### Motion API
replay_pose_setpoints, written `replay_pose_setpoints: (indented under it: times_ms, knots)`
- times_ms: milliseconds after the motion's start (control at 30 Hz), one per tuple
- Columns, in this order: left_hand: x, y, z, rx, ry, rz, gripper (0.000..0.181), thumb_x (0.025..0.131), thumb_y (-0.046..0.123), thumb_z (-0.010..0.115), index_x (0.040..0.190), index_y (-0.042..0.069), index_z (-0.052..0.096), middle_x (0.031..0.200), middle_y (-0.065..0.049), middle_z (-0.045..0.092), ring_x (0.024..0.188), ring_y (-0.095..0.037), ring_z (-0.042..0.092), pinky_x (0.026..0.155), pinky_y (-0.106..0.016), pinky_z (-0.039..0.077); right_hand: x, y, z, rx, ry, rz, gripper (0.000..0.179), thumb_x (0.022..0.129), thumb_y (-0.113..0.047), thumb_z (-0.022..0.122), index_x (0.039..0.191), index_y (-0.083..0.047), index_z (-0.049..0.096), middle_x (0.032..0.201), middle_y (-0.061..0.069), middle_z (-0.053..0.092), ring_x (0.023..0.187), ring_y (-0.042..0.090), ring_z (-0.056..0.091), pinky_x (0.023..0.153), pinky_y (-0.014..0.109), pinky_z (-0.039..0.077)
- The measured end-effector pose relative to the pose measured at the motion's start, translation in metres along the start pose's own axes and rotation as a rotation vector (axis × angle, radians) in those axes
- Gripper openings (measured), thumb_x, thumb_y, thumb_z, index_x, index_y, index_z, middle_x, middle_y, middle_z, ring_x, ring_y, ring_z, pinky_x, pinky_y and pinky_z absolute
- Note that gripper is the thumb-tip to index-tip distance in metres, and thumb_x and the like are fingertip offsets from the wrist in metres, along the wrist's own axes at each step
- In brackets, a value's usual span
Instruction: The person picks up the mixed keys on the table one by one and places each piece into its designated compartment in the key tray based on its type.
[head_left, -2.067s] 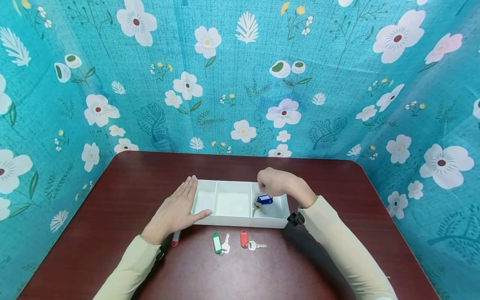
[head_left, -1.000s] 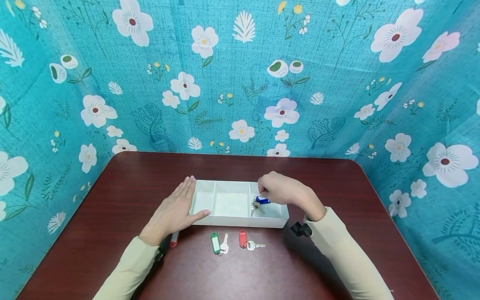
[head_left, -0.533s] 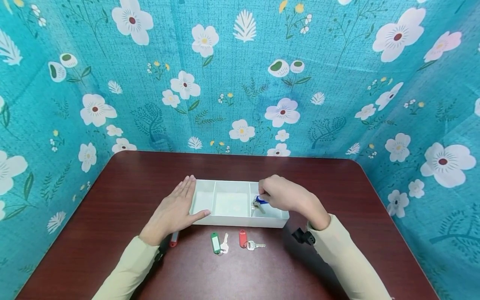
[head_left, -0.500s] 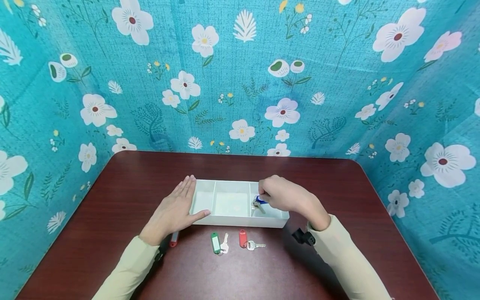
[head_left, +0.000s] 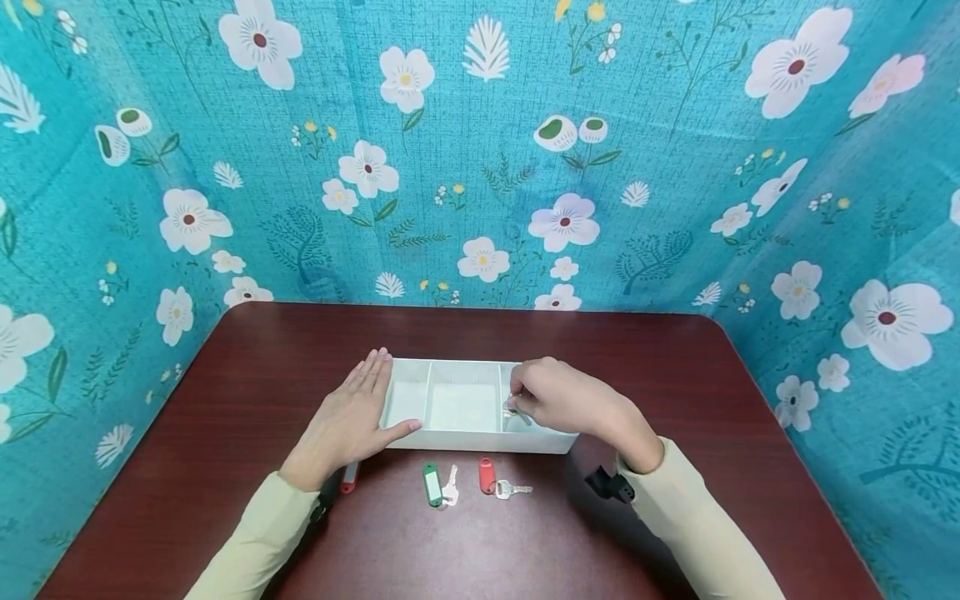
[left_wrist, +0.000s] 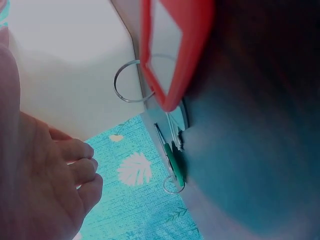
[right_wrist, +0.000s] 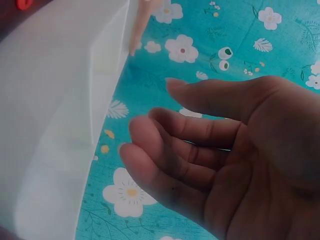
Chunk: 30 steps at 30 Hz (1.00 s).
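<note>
My left hand [head_left: 348, 421] lies with straight fingers along the left end of a white three-compartment tray [head_left: 480, 442], its thumb by the front wall. My right hand [head_left: 566, 396] bends down over the right compartment, fingertips beside keys [head_left: 517, 412] there. It hides the blue tag from the head view. In the right wrist view my right hand [right_wrist: 215, 150] has loosely bent fingers, thumb apart, and nothing shows between them. In front of the tray lie a green key tag [head_left: 432, 485] with a key [head_left: 450, 487] and a red key tag [head_left: 487, 477] with a key [head_left: 513, 489].
Another red key tag [head_left: 350, 477] lies partly hidden beside the left wrist; its ring [left_wrist: 116, 85] shows in the left wrist view. The dark red table [head_left: 480, 550] has rounded back corners. A floral turquoise curtain [head_left: 480, 167] hangs behind and at both sides.
My right hand has come down and slightly forward-near into the right compartment, covering the blue tag that was visible earlier. The keys there have shifted a little. My left hand stays put.
</note>
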<state>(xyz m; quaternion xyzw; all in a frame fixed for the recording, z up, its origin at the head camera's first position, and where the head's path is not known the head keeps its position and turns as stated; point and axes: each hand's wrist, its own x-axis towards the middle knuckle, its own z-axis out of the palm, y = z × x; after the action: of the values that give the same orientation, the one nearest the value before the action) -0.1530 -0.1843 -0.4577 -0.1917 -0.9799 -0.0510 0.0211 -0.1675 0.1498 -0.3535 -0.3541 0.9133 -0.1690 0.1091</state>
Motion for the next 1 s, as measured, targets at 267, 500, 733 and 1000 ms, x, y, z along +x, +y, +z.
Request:
replay_pose_setpoints:
  times_ms: [267, 500, 733, 1000]
  knots:
    - [0.003, -0.001, 0.000, 0.007, 0.002, -0.005, 0.115, 0.093, 0.085, 0.043, 0.165, -0.003, 0.024, 0.174, -0.020, 0.024, 0.164, -0.036, 0.022, 0.133, -0.047, 0.026, -0.005, -0.002, 0.004, -0.053, 0.067, -0.056, 0.010, 0.098, -0.017, 0.074, 0.090, -0.012, 0.073, 0.069, -0.009, 0.054, 0.062, 0.004, 0.044, 0.061, 0.019, 0.042]
    - [0.001, 0.000, 0.002, 0.002, -0.010, -0.010, 0.115, 0.093, 0.085, 0.043, 0.165, -0.002, 0.024, 0.174, -0.019, 0.025, 0.164, -0.036, 0.023, 0.132, -0.047, 0.028, -0.013, -0.005, 0.012, -0.015, 0.075, -0.052, 0.007, 0.098, -0.017, 0.074, 0.098, -0.010, 0.075, 0.078, -0.007, 0.064, 0.067, 0.003, 0.048, 0.063, 0.017, 0.046]
    - [0.001, 0.000, 0.001, 0.008, -0.002, -0.007, 0.114, 0.093, 0.084, 0.045, 0.165, -0.003, 0.024, 0.174, -0.020, 0.026, 0.164, -0.036, 0.024, 0.132, -0.047, 0.028, -0.026, -0.010, 0.021, -0.020, 0.117, -0.025, 0.010, 0.097, -0.020, 0.077, 0.102, -0.013, 0.074, 0.088, -0.007, 0.070, 0.073, 0.003, 0.055, 0.065, 0.018, 0.050]
    - [0.001, 0.000, 0.003, 0.006, -0.011, -0.009, 0.114, 0.093, 0.083, 0.046, 0.164, -0.003, 0.024, 0.174, -0.020, 0.024, 0.164, -0.036, 0.023, 0.132, -0.047, 0.028, -0.034, -0.016, 0.031, -0.052, 0.153, -0.049, 0.005, 0.097, -0.021, 0.075, 0.098, -0.017, 0.071, 0.088, -0.011, 0.068, 0.077, 0.003, 0.059, 0.070, 0.020, 0.053]
